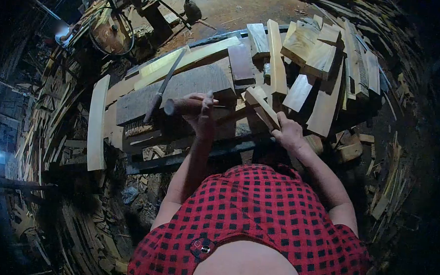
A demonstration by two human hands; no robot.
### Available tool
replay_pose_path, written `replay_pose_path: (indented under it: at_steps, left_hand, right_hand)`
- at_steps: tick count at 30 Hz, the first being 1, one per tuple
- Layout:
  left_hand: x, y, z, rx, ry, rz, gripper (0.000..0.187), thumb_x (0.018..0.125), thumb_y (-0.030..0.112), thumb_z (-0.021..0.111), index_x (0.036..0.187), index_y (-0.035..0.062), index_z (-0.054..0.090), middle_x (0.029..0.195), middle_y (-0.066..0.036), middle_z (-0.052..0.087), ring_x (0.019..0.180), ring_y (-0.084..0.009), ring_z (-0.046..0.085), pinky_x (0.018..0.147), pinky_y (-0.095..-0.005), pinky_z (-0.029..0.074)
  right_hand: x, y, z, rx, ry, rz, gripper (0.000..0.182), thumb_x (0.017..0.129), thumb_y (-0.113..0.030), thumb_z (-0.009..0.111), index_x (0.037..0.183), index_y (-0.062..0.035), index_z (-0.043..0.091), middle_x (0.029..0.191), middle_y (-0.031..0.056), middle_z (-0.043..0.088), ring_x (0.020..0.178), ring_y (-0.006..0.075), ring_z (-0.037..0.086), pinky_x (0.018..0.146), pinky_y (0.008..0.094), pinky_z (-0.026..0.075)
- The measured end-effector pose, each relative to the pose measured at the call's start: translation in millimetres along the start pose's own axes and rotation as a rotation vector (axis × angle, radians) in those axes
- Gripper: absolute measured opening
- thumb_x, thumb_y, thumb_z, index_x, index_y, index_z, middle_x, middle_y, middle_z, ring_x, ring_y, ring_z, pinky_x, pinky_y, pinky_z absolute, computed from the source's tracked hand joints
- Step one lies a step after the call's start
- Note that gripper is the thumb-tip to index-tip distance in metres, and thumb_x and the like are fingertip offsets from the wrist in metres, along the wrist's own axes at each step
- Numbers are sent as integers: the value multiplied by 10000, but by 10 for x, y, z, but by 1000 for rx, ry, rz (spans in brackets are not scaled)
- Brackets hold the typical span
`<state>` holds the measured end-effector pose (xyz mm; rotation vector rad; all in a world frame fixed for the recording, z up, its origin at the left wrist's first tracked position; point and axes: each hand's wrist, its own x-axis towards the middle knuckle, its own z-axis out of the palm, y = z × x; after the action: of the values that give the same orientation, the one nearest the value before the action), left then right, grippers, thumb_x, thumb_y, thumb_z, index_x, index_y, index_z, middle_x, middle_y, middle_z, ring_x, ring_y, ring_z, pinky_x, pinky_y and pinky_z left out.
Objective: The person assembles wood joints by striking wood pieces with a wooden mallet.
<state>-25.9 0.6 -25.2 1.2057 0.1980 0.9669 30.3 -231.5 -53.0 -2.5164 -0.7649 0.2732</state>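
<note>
My left hand (pixel 204 118) is closed around a tool with a thick round wooden handle (pixel 178 107). A thin metal shaft seems to stick out from its other side, but its tip is too small to make out. My right hand (pixel 290 133) grips the near end of a narrow pale wood piece (pixel 263 107), which slants up and left over the bench. Beneath my left hand lies a thick dark board (pixel 193 83). A long file-like tool (pixel 168 77) with a dark handle rests across this board, left of my left hand.
Wood blocks (pixel 302 44) and planks crowd the bench's right side. A long curved pale board (pixel 98 123) stands at its left end. The metal bench edge (pixel 179 160) runs in front of me. Scrap wood (pixel 72 115) covers the floor; a wheel (pixel 112 31) stands at back left.
</note>
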Motion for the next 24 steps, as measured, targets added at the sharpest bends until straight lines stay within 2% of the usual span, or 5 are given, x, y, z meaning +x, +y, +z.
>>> replay_pose_path:
  at_steps: [1,4,8,13,24]
  left_hand:
    - [3,-21,-10,-121,109,14,177,749,20,643,813,44,480,708,-37,537,621,-137,580,597,-280,494]
    - [161,43,-51,35,137,48,189,756,18,642,815,45,465,710,-38,534,613,-139,581,578,-286,495]
    - [198,152,68,-114,129,33,201,755,25,652,814,55,462,690,-30,523,600,-137,577,564,-281,490]
    - [154,179,159,125,-155,3,191,733,47,679,789,60,497,680,-18,527,585,-120,555,560,-269,467]
    - [251,112,193,278,-343,-50,171,730,81,697,774,55,533,671,1,545,598,-85,531,551,-242,434]
  right_hand:
    - [14,12,62,-37,-46,52,386,707,-218,615,965,-46,385,785,214,598,779,398,592,706,487,453]
    - [20,-19,64,-79,-112,114,410,700,-237,632,964,-51,379,812,205,605,808,390,594,727,483,455]
    - [31,3,63,-76,-115,135,421,692,-235,646,964,-52,380,818,203,607,816,385,596,734,477,460]
    - [35,25,103,-70,-109,138,432,689,-243,645,970,-52,378,813,206,606,808,390,597,725,479,463]
    - [46,52,48,-7,-54,105,412,677,-249,651,946,-49,410,792,201,600,790,389,596,699,475,457]
